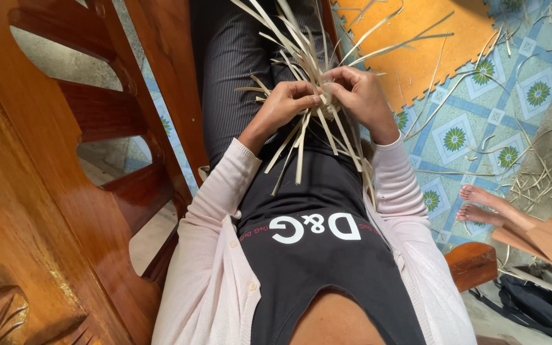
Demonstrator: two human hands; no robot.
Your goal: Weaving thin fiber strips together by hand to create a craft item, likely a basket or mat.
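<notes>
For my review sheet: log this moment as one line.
left hand: pinching pale strips | right hand: gripping same strips | site: lap | nearby: orange mat

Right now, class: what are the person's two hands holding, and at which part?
Both the left hand and the right hand pinch a bundle of pale flat strips at the point where the strips cross, loose ends fanning above and below.

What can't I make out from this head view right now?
- Crossing point of the straw strips: covered by the left hand and right hand, so each grip's exact hold is hidden.
- Strip tips: cut off by the top edge.
- Another person's feet: the rest of that person is cut off at the right edge.
- Dark bag: cropped at the corner.
</notes>
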